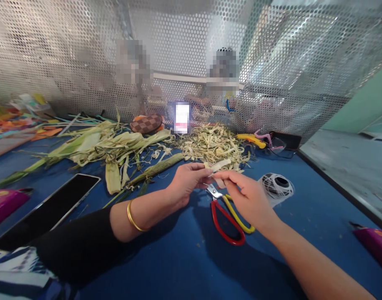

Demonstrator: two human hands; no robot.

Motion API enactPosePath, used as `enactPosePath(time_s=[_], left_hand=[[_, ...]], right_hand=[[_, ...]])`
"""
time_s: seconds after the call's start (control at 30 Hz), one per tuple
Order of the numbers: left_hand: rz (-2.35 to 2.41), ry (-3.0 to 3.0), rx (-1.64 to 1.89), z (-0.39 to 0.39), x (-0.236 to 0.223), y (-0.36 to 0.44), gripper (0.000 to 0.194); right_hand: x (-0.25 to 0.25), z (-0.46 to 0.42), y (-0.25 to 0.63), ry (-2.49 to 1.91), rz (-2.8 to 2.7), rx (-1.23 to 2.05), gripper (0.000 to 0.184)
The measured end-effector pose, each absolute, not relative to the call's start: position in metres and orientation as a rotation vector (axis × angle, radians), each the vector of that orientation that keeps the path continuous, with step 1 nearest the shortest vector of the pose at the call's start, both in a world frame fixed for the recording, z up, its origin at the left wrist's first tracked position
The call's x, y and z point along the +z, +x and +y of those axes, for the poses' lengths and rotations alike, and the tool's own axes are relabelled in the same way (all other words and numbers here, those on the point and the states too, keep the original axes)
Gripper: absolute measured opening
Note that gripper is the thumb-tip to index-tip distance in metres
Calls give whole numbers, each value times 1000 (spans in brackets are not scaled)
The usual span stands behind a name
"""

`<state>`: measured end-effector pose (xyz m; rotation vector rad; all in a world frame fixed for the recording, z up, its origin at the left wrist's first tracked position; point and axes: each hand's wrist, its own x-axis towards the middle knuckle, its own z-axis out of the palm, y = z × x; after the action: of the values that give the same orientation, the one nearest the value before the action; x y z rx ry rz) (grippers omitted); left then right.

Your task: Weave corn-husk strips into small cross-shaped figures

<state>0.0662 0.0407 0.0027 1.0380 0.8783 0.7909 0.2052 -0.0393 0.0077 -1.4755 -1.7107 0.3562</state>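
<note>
A short pale corn husk strip (221, 165) is pinched between the thumb and fingers of my left hand (187, 181), its free end pointing up to the right. My right hand (252, 198) is closed close beside it, fingertips on the lower part of the strip. Under both hands lies a pair of scissors (214, 214) with one red and one yellow handle, its blades partly hidden. Just beyond my right hand is a spool of white thread (270, 183). Behind my fingers spreads a heap of thin, curled husk shreds (212, 143).
Large corn husks (94, 143) cover the back left. A dark-screened phone (56, 204) lies left of my sleeve. A lit phone (182, 116) leans against the perforated metal screen (181, 37), with two people behind it. A checkered pouch (146, 124) and yellow-handled tool (252, 139) lie along it.
</note>
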Motion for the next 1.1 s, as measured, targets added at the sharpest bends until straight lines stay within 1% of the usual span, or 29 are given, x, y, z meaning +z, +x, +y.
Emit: enactPosePath(time_s=[0.07,0.23,0.3,0.37,0.5,0.63,0.73,0.87,1.03,1.1], left_hand=[[871,1064,771,40,4,65,7],[807,1172,719,36,5,65,9],[769,1227,698,36,4,65,7],[741,1283,676,36,3,65,7],[699,1377,636,36,0,64,12],[682,1400,646,36,-1,65,19],[686,1386,657,35,1,66,20],[717,1353,617,32,5,66,12],[745,1303,655,29,3,67,21],[753,1272,690,29,0,67,22]], right_hand=[[8,-39,208,-1435,-1865,229,28],[7,-37,214,-1385,-1938,-151,15],[9,-35,216,-1374,-1923,-311,15],[10,-34,217,-1377,-1898,-356,14],[9,-32,218,-1518,-1820,-118,15],[6,-31,216,-1743,-1683,117,22],[3,-31,214,-1755,-1630,237,25],[-1,-29,211,-1718,-1590,278,23],[-5,-29,209,-1675,-1572,314,22],[-7,-29,208,-1654,-1563,308,23]])
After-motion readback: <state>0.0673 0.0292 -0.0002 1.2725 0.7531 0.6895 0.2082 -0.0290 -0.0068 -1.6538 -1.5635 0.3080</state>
